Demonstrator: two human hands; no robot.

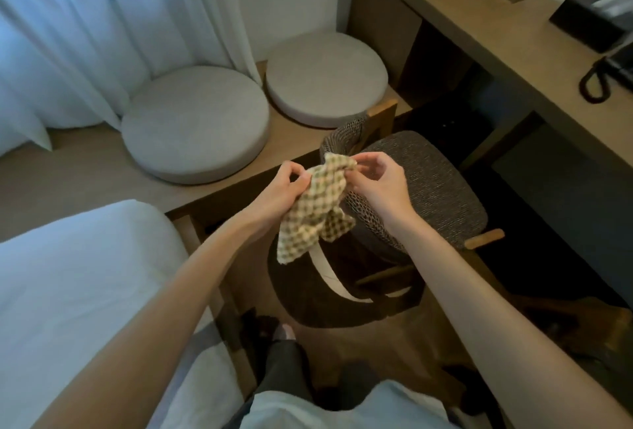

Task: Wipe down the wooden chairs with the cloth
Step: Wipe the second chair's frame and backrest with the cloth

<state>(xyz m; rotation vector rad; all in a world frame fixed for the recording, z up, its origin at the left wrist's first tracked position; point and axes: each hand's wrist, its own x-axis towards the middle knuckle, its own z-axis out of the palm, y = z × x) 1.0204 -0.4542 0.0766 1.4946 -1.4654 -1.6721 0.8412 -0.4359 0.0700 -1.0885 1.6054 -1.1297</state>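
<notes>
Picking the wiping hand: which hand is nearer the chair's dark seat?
Right. The right hand pinches the checked cloth just above the seat's left edge; the left hand holds the cloth left of the backrest, clear of the seat.

Two round cushions (195, 124), desk phone (616, 69)

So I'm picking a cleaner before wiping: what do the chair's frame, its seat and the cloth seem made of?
The chair frame looks like light wood, smooth and matte, judging by the bare arm end. The seat seems coarse dark woven fabric; its speckled weave shows. The cloth looks like soft checked textile, maybe cotton: it droops limply between the left hand and right hand.
</notes>
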